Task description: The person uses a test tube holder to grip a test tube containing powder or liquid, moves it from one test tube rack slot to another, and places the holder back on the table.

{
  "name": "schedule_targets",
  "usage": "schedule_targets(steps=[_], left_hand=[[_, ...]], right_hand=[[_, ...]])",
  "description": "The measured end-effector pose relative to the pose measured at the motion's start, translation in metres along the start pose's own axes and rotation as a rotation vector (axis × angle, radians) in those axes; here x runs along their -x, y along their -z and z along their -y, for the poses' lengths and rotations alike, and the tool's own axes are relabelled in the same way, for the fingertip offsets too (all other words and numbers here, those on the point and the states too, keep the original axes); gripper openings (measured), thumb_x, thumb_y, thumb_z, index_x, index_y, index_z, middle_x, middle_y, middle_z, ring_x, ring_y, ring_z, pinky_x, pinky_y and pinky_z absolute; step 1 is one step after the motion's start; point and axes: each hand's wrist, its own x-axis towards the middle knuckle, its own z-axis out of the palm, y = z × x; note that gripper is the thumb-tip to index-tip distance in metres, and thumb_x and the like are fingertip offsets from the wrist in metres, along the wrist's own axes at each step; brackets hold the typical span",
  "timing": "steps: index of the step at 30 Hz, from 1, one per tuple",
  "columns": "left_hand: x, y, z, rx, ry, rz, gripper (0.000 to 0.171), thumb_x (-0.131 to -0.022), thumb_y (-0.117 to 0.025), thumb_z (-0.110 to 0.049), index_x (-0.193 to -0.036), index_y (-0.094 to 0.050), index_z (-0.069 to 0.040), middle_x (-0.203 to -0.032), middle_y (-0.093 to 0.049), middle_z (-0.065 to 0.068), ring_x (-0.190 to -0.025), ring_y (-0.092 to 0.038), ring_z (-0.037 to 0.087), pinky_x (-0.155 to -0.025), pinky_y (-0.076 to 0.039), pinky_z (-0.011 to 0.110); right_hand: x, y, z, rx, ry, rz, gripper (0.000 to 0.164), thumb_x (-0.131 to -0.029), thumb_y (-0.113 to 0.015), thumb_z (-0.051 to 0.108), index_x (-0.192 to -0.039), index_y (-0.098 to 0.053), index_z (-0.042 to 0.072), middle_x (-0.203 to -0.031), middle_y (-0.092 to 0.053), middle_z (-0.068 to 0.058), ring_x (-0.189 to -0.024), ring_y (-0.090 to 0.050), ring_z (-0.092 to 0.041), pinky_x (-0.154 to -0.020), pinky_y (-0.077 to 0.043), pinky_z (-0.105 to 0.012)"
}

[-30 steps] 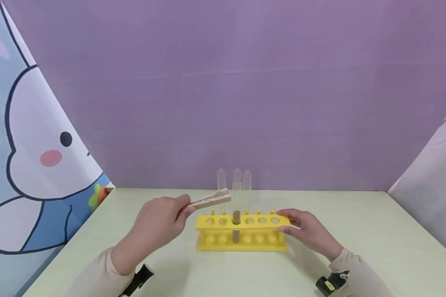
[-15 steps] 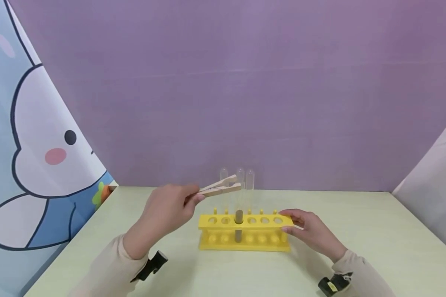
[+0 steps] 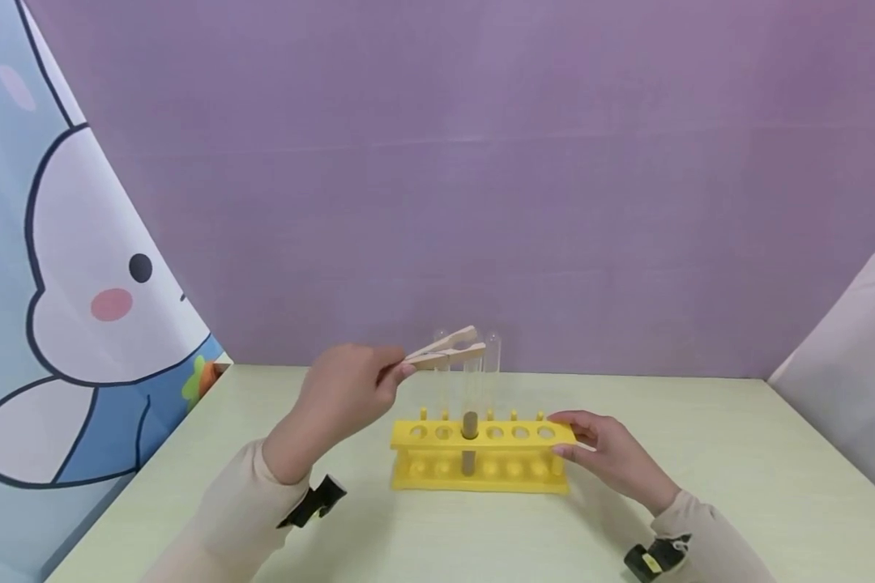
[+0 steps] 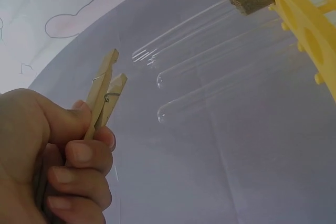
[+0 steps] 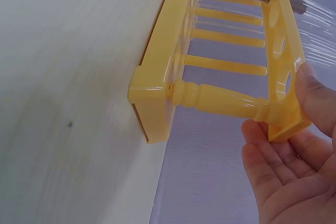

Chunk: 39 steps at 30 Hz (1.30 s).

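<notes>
My left hand grips a wooden test tube clamp near its handles. In the left wrist view the thumb and fingers squeeze the handles and the clamp's tips are spread apart. The clamp overlaps the top of an upright glass test tube in the head view. Brown-grey contents fill the tube's lower part, and it stands in the third hole from the left of a yellow test tube rack. My right hand holds the rack's right end, thumb on the top plate.
Several yellow pegs line the rack's rear; upturned glass tubes sit on some of them. The rack rests on a pale table with a purple backdrop behind. A cartoon-printed sheet hangs at the left. Black wrist cameras sit on both sleeves.
My left hand has moved up and to the right, bringing the clamp to the tube's top. The clamp's tips have spread apart. My right hand stays on the rack; the view shifted slightly.
</notes>
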Motion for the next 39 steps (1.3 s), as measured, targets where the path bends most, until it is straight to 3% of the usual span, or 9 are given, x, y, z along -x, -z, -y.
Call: schedule_targets(steps=[11,17,39], left_hand=[[-0.009,0.004,-0.009,-0.005,-0.003,0.077,0.032,-0.093,-0.060,-0.026,-0.063,-0.050,-0.019,-0.050,-0.026,-0.007,-0.045,-0.024,0.009,-0.044,-0.017,0.024],[-0.012,0.005,-0.011,-0.010,-0.013,0.074,0.037,-0.093,-0.060,-0.024,-0.060,-0.045,-0.018,-0.051,-0.024,-0.007,-0.046,-0.023,0.009,-0.045,-0.016,0.024],[-0.013,0.009,-0.012,-0.033,0.002,0.124,0.027,-0.092,-0.061,-0.024,-0.067,-0.055,-0.020,-0.051,-0.030,-0.007,-0.046,-0.026,0.010,-0.045,-0.018,0.024]], right_hand=[[-0.001,0.000,-0.002,0.018,-0.028,0.000,0.041,-0.086,-0.069,0.019,-0.120,-0.059,-0.001,-0.122,-0.060,-0.018,-0.112,-0.058,-0.034,-0.089,-0.048,-0.040],[-0.001,-0.001,-0.003,0.019,-0.035,-0.006,0.041,-0.086,-0.068,0.019,-0.120,-0.059,0.000,-0.122,-0.060,-0.018,-0.112,-0.058,-0.034,-0.089,-0.048,-0.041],[0.000,-0.003,-0.001,0.020,-0.018,-0.009,0.040,-0.086,-0.069,0.018,-0.120,-0.059,-0.001,-0.121,-0.061,-0.018,-0.110,-0.059,-0.033,-0.088,-0.049,-0.041]])
